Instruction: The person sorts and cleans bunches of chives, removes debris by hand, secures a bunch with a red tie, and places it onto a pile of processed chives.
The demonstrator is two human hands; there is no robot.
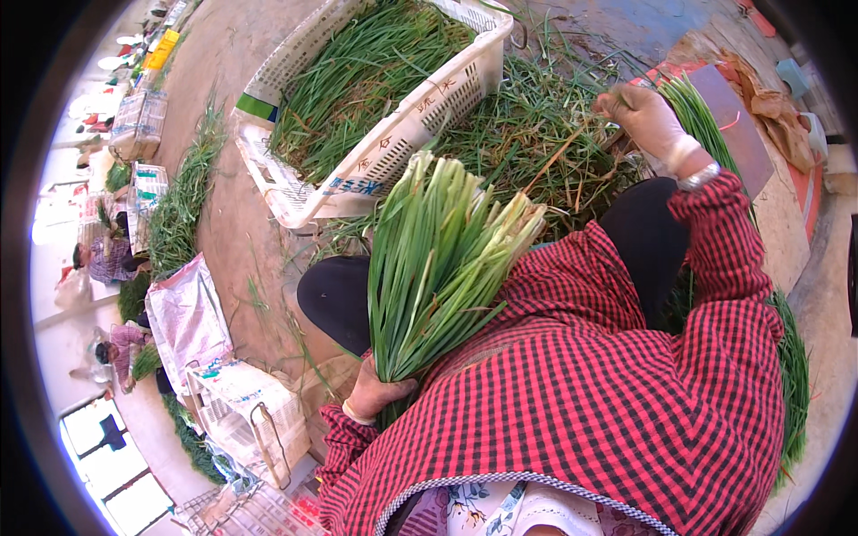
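Observation:
A thick fanned bunch of garlic chives (436,268) leans across my lap, its pale cut ends pointing up and away from me. My left hand (377,394) grips it low down, around the leafy part. My right hand (637,120) is raised at the upper right, apart from the bunch, over the edge of a pile of loose leaves (536,127). Its fingers are curled, with a bit of green by them; whether they hold a leaf is not clear. Beyond my knees stands a white plastic crate (429,110) with green leaves and brown trimmings inside.
Another chive bunch (704,120) lies on a board (737,134) right of my right hand. More chives (791,388) lie by my right side. A white crate with a wire handle (248,409) stands at my left. Two people (110,258) sit among greens farther left.

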